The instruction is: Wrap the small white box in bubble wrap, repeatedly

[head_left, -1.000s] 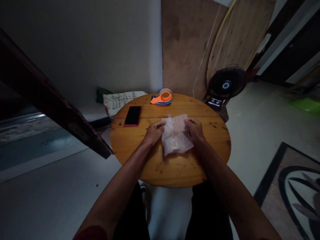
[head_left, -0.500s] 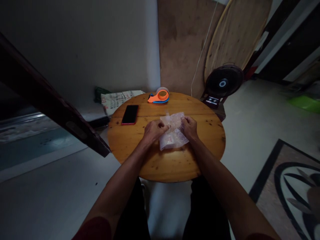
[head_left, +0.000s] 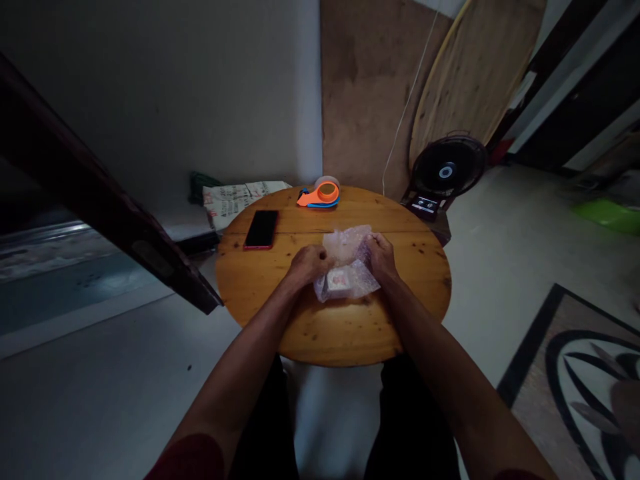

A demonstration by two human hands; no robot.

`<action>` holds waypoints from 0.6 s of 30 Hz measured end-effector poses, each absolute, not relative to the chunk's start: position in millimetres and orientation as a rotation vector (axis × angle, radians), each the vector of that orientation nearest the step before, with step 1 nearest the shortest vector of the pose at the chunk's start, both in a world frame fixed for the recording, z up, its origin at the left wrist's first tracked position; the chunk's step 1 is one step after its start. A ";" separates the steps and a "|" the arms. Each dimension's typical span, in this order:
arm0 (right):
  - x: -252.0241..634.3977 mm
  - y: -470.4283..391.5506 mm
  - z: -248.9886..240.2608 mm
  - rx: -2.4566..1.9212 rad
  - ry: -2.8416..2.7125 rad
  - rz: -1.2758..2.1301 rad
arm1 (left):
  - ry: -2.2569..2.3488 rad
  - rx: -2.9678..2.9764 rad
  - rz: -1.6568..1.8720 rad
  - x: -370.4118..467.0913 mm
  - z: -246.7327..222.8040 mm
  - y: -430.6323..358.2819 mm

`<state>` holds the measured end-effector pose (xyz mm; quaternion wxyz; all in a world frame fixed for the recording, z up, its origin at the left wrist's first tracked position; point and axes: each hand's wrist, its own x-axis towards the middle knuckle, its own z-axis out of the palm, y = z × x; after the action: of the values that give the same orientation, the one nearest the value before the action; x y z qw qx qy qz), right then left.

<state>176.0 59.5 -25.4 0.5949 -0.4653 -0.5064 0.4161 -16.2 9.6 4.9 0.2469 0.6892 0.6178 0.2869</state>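
A sheet of clear bubble wrap (head_left: pixel 350 245) lies spread on the round wooden table (head_left: pixel 340 337), in front of my body. On its near part rests a small whitish box (head_left: pixel 339 281) with a reddish print, partly covered by the film. My left hand (head_left: pixel 309 263) is closed on the left edge of the wrap, fingers curled. With the fingers of my right hand (head_left: pixel 381 255) I pinch the right edge of the same wrap, bunching it slightly.
An orange and blue tape dispenser (head_left: pixel 320 194) stands at the table's back edge. A dark phone with a red rim (head_left: pixel 261 229) lies at the left. A dark post (head_left: pixel 165 250) slants down close to the table's left side. A black round fan-like device (head_left: pixel 447 172) is behind right.
The film has opened out near the middle, and the box with its reddish print now shows more plainly. My left hand has shifted slightly; the right has barely moved.
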 end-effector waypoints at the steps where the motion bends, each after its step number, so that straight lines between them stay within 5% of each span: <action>1: 177.3 59.5 -25.0 -1.120 -1.208 0.891 | 1.703 1.841 0.827 -19.3 3.3 11.6; 6: 185.0 60.7 -23.2 -1.268 -1.343 0.538 | 1.873 1.708 0.929 -42.9 0.8 23.0; 18: 189.9 65.6 -26.0 -1.320 -1.316 0.619 | 2.050 1.717 0.890 -46.1 6.9 22.4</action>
<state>189.9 65.6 -26.0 0.5554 -0.5588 -0.5573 0.2622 -46.1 22.4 6.9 0.1608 0.6014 0.7178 0.3118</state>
